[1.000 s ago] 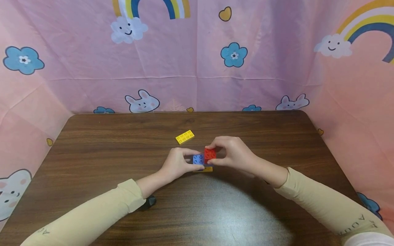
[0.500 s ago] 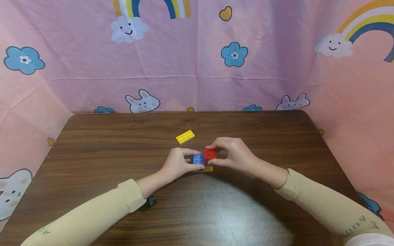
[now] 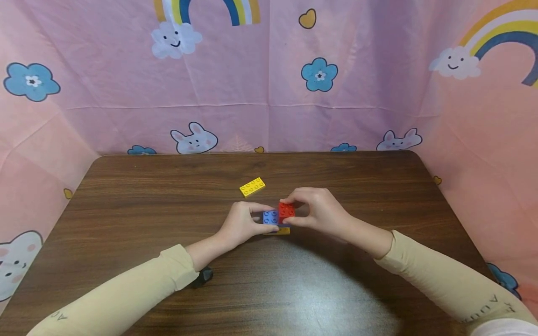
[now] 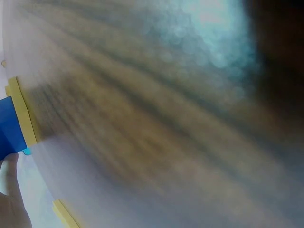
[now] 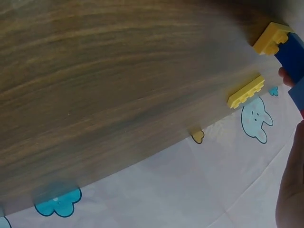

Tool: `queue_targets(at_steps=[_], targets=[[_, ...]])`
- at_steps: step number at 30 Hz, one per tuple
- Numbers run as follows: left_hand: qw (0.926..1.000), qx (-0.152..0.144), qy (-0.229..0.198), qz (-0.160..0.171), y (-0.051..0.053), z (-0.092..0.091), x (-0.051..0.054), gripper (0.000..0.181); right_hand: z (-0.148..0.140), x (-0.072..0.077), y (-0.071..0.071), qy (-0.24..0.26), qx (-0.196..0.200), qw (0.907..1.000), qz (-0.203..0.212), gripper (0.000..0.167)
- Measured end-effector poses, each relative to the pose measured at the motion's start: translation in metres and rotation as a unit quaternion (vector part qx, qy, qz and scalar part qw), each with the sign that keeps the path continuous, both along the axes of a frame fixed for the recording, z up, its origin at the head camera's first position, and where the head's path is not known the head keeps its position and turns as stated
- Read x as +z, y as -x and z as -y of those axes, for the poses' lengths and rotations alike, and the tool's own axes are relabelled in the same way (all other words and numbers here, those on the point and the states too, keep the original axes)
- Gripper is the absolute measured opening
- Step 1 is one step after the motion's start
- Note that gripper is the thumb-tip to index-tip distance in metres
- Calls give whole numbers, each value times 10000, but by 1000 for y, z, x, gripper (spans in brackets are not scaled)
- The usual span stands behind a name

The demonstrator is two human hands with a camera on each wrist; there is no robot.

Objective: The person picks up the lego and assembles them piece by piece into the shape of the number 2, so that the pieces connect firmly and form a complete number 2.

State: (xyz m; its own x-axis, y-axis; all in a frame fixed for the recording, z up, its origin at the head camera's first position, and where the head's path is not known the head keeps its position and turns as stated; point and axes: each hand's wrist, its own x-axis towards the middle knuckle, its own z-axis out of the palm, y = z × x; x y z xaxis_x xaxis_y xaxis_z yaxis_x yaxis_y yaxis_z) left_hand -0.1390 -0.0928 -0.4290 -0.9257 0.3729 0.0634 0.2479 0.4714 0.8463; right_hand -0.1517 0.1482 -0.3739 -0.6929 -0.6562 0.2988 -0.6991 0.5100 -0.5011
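In the head view my left hand (image 3: 241, 224) holds a blue brick (image 3: 271, 217) between thumb and fingers. Beneath that brick, a yellow plate brick (image 3: 284, 231) shows on the table, partly hidden. My right hand (image 3: 321, 207) pinches a red brick (image 3: 286, 211) just right of the blue one, its top nearer the camera. The left wrist view has the blue brick (image 4: 10, 127) on the yellow plate brick (image 4: 23, 110). At the right wrist view's edge, a lighter blue block face (image 5: 298, 95) lies between the blue brick (image 5: 290, 54) and a sliver of red; how they join is unclear.
A second yellow plate brick (image 3: 252, 187) lies studs up behind the hands on the brown wooden table (image 3: 147, 200). A small black object (image 3: 203, 276) shows by the left cuff. Pink printed cloth (image 3: 235, 84) hangs behind and beside the table.
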Motion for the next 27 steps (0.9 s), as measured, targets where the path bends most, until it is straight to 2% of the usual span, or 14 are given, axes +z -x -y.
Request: queue_targets(at_steps=[16, 27], targets=[[10000, 9, -58, -1, 2, 0, -3, 40, 2, 0, -3, 37, -12, 10000, -37, 37], [9999, -5, -126, -12, 1, 0, -4, 41, 3, 4, -1, 103, -60, 9997, 211, 39]])
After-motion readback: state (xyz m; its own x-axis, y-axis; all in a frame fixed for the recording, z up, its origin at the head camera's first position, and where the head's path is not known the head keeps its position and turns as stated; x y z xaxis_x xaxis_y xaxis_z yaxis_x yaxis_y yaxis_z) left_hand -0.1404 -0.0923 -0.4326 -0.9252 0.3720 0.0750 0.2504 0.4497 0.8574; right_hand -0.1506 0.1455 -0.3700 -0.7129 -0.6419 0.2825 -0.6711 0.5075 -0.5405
